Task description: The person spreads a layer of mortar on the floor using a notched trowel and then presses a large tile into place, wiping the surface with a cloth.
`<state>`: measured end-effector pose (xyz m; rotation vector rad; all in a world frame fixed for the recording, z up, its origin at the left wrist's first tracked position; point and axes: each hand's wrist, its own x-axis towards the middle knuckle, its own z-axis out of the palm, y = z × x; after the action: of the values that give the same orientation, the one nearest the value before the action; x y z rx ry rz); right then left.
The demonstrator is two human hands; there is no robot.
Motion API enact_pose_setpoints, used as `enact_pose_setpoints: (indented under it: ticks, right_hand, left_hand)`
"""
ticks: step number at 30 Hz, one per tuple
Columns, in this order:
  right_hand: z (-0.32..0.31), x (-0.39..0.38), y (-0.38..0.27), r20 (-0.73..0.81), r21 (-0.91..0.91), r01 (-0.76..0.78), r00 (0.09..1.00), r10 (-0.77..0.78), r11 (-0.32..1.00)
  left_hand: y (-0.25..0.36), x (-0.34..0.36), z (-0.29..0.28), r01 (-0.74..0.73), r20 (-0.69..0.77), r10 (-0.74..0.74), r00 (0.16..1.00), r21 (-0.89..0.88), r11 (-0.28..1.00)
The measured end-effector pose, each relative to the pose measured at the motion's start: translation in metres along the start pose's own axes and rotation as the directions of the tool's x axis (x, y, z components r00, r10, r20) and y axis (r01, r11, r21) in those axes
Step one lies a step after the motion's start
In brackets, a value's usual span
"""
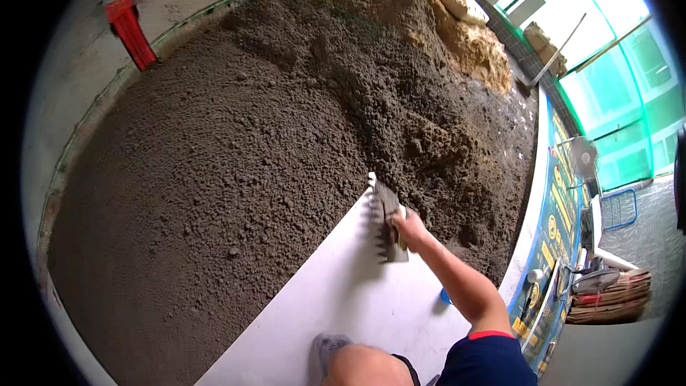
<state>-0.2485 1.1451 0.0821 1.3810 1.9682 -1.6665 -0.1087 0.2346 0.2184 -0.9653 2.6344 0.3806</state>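
Right hand (pixel 409 231) wraps round the handle (pixel 402 211) of a notched trowel (pixel 388 225), probably so knuckles clear the white board (pixel 314 300); left hand's out of shot, can't tell.

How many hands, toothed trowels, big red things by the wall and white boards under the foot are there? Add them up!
Right hand: 1
Toothed trowel: 1
Red thing by the wall: 1
White board: 1
Total: 4

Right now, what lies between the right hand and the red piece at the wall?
In the head view, the notched trowel it holds, then a sliver of the white board, then a broad stretch of dark, lumpy mix.
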Motion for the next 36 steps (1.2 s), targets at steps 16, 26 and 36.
enact_pose_setpoints:
  ticks: [16,26,36]
  right_hand:
    - [-0.029,0.194,-0.112,-0.173,0.303,0.148,0.980,-0.099,0.941]
    - [-0.180,0.224,-0.058,0.337,-0.869,0.445,0.209,-0.918,-0.218]
    - [0.082,-0.060,-0.151,0.185,-0.220,0.395,0.914,-0.360,0.892]
  left_hand:
    - [0.059,-0.015,0.017,0.120,-0.007,-0.120,0.993,0.081,0.990]
    - [-0.069,-0.059,0.003,0.191,-0.126,-0.201,0.971,-0.089,0.977]
    - [-0.285,-0.059,0.072,0.423,-0.165,-0.450,0.878,-0.173,0.889]
